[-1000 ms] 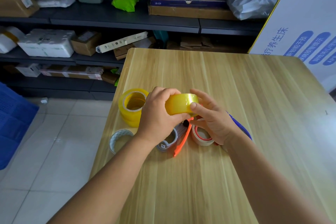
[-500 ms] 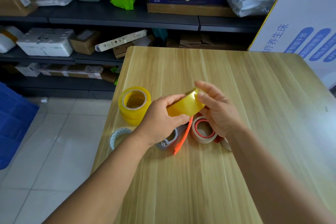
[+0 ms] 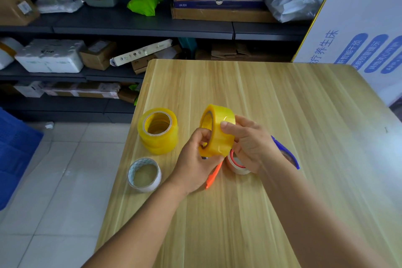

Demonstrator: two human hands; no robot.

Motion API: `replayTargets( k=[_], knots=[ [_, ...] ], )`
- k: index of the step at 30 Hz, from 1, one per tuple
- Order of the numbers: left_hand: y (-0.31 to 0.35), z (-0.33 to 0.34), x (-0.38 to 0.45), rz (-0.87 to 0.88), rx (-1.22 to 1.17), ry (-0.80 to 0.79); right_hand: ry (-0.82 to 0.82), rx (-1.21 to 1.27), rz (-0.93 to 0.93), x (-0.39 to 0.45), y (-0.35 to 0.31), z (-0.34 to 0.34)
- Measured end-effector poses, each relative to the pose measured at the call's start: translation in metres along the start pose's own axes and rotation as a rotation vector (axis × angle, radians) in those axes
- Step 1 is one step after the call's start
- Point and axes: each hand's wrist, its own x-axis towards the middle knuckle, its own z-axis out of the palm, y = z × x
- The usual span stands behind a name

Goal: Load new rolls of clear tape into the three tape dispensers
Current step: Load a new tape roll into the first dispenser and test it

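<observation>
A yellowish clear tape roll [image 3: 219, 130] is held upright above the wooden table [image 3: 282, 102], its core facing left. My left hand [image 3: 195, 159] grips it from below with fingers in the core. My right hand [image 3: 250, 143] pinches its outer face with thumb and fingers. Under the hands lie an orange dispenser [image 3: 214, 175], a blue dispenser [image 3: 287, 152] and a white roll with a red core [image 3: 237, 164]. A stack of yellow tape rolls [image 3: 157, 130] stands to the left.
A used white roll [image 3: 144, 174] lies near the table's left edge. Dark shelves [image 3: 130, 26] with boxes and bags stand behind the table. A white printed board [image 3: 359, 28] leans at the right. Tiled floor and a blue crate [image 3: 15, 154] lie to the left.
The yellow roll has been turned from lying flat between my hands to standing on edge, and lifted slightly. My left fingers now reach into its core.
</observation>
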Motion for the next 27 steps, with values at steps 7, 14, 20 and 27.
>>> replayTargets(
  k=[7, 14, 20, 27],
  knots=[
    [0.014, -0.012, 0.012, -0.014, -0.094, 0.067, -0.146, -0.098, -0.178, 0.0, 0.008, -0.01],
    [0.028, -0.01, 0.011, 0.119, 0.001, 0.147, -0.205, -0.119, -0.23, -0.002, 0.005, -0.01],
    [0.032, 0.001, 0.01, 0.178, 0.174, 0.356, -0.178, -0.078, -0.287, -0.002, 0.007, -0.007],
    [0.035, 0.012, 0.008, 0.186, 0.137, 0.461, -0.16, -0.076, -0.318, -0.002, 0.009, -0.009]
  ],
)
